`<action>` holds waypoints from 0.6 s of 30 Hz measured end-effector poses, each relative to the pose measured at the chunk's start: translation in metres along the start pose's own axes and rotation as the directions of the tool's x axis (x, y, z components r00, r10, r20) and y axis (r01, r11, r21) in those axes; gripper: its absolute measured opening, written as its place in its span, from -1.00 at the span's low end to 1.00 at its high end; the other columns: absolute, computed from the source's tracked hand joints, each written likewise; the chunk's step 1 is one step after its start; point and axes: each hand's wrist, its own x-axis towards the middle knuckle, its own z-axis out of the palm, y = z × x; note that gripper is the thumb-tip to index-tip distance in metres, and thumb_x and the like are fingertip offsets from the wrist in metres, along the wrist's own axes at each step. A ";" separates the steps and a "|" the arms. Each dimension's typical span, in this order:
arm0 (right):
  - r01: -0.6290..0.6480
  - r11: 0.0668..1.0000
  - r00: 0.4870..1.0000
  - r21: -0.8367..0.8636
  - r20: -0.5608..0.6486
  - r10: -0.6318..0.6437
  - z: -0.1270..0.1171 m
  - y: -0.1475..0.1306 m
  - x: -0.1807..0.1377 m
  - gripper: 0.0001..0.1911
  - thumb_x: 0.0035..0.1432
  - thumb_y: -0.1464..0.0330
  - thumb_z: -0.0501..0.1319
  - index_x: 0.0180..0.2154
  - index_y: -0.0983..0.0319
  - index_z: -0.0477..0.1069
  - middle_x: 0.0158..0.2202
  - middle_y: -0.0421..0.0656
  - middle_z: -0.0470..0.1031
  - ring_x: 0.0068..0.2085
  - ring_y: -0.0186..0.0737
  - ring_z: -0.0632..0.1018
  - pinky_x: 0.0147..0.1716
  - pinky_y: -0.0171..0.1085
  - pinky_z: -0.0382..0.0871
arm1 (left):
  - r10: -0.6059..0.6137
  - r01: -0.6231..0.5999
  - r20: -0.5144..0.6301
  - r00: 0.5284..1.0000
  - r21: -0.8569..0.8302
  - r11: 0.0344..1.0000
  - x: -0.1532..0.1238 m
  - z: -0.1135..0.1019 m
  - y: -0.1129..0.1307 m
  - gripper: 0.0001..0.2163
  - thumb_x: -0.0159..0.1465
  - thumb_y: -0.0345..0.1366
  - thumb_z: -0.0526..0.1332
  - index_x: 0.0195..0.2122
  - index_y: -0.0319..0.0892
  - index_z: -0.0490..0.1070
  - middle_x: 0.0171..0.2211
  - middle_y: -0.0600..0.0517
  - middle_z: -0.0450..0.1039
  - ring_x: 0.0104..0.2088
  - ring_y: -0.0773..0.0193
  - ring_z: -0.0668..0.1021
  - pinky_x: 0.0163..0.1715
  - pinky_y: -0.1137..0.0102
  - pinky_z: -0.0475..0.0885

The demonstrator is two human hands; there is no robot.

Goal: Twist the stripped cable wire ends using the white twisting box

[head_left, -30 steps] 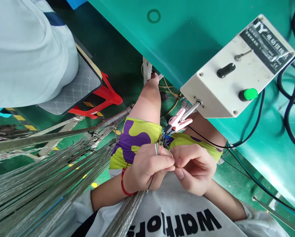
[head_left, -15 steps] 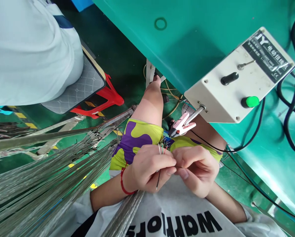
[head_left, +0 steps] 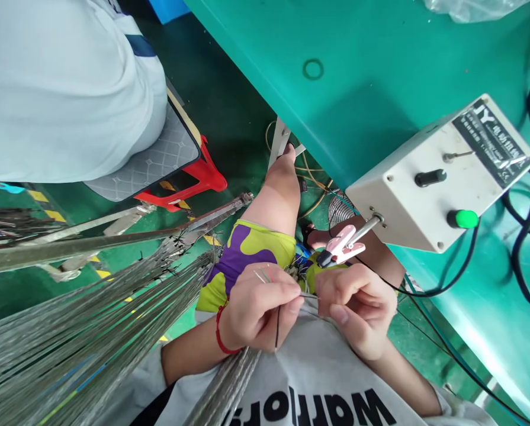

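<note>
My left hand (head_left: 260, 307), with a red string bracelet on its wrist, is closed in a pinch on thin wires. A black wire (head_left: 278, 328) hangs down from its fingers, and pale and green wire ends poke up above the knuckles. A short dark wire (head_left: 308, 295) stretches across the gap to my right hand (head_left: 357, 307), whose curled fingers and thumb close at its tip. Just beyond the hands, a pink clip (head_left: 340, 245) is fixed on the metal shaft of a white control box (head_left: 437, 177). Cable strands run under my left forearm.
The white box stands on a green table (head_left: 256, 53) with black cables at its right. Long bundles of braided cable (head_left: 91, 313) lie along a metal rack to the left. Another person in white sits on a red stool (head_left: 211, 171) with a grey cushion.
My hands have moved apart, exposing the wire between them. The black wire now hangs straighter from my left hand. The view has shifted, so the table and box appear lower and farther right.
</note>
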 end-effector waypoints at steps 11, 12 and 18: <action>-0.218 0.923 0.971 0.318 -0.028 0.239 0.005 0.014 0.045 -0.43 0.55 -0.11 0.38 0.31 0.11 0.69 -0.48 -0.27 0.52 -0.57 -0.20 0.36 -0.54 -0.20 0.34 | 0.046 -0.043 -0.025 0.999 0.119 0.992 0.013 0.002 -0.006 -0.95 0.69 -0.31 0.29 0.09 -0.01 0.54 -0.47 0.22 0.63 -0.60 0.28 0.70 -0.53 0.41 0.64; -0.193 0.921 0.979 0.337 -0.001 0.205 0.006 0.015 0.049 -0.48 0.57 -0.07 0.38 0.31 0.10 0.68 -0.54 -0.32 0.43 -0.60 -0.23 0.26 -0.55 -0.21 0.28 | 0.045 -0.045 -0.001 0.999 0.130 0.990 0.014 0.001 -0.005 -0.95 0.70 -0.33 0.28 0.07 -0.03 0.52 -0.47 0.22 0.63 -0.59 0.28 0.71 -0.53 0.42 0.62; -0.198 0.860 0.980 0.471 0.106 0.168 0.006 0.022 0.055 -0.61 0.59 -0.08 0.46 0.11 0.05 0.78 -0.67 -0.46 0.09 -0.66 -0.30 0.02 -0.60 -0.22 0.05 | 0.018 -0.035 0.087 0.996 0.198 0.980 0.013 -0.002 -0.001 -0.90 0.60 -0.45 0.35 -0.02 -0.09 0.51 -0.39 0.09 0.75 -0.51 0.29 0.72 -0.39 0.40 0.66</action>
